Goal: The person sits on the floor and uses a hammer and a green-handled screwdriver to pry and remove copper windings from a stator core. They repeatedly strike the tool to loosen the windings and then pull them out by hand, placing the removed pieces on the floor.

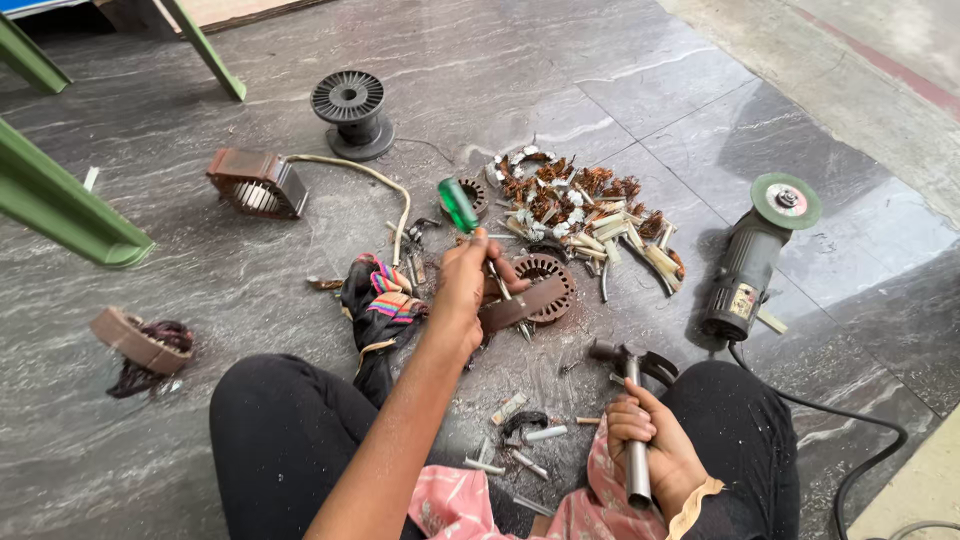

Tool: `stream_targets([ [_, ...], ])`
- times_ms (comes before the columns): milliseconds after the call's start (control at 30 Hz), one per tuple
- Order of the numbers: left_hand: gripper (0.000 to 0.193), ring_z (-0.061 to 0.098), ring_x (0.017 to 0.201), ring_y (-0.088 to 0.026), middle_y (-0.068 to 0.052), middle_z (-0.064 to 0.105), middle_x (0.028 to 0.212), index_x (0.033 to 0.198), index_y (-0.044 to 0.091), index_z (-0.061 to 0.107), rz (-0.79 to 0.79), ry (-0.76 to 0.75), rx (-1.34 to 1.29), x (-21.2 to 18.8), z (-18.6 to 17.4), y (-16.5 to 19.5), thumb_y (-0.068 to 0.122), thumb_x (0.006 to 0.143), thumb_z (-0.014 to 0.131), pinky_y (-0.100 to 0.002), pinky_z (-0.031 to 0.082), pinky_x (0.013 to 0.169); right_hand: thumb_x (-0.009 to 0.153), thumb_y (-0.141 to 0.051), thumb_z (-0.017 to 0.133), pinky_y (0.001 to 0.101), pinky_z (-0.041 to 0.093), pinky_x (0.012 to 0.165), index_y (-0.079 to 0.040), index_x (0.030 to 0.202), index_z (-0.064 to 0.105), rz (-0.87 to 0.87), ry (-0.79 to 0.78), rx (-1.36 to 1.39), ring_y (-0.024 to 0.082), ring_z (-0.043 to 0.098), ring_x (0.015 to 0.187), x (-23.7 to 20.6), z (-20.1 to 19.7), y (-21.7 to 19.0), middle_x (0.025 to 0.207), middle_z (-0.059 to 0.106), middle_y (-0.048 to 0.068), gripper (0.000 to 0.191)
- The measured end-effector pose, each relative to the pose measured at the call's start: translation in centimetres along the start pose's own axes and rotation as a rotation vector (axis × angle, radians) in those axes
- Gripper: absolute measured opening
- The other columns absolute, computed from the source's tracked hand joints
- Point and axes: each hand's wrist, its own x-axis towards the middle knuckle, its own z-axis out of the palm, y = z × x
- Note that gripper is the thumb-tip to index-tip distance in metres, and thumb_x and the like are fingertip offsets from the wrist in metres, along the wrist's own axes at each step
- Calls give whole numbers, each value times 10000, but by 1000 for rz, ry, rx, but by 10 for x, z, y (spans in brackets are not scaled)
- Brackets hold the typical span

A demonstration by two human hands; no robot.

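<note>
One label only — small yellowish rectangle on the angle grinder [748, 262].

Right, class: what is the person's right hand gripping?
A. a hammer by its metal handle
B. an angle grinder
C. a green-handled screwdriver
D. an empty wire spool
A: the right hand is closed around the metal handle of the hammer, while the left hand holds the green-handled screwdriver.

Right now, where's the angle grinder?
In the head view, the angle grinder lies on the floor at the right, green disc upward, beyond the right hand holding the hammer.
</note>
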Motion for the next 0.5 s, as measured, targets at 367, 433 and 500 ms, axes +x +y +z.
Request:
stream_targets([
  [367, 436, 649, 490, -120, -37, 668, 553, 787, 104, 652, 389, -52, 926, -86, 33, 30, 388, 1039, 437, -323, 475, 513, 979, -213, 626, 193, 389, 355, -117, 672, 466, 16, 10, 15, 36, 404, 356, 2, 7, 2, 525, 426, -56, 359],
  [433, 439, 631, 529, -144, -23, 630, 577, 788, 91, 637, 353, -106, 762, -93, 33, 36, 385, 1055, 451, -344, 466, 530, 980, -207, 621, 190, 387, 352, -113, 682, 471, 2, 4, 13, 34, 408, 357, 3, 9, 1, 527, 429, -57, 347],
  [500, 439, 658, 625, -157, -6, 570, 590, 808, 95, 597, 350, -198, 534, -96, 31, 42, 397, 1082, 436, -336, 473, 607, 981, -206, 616, 188, 384, 351, -108, 697, 482, -11, -14, -6, 38, 408, 361, 3, 10, 1, 530, 429, -55, 329],
])
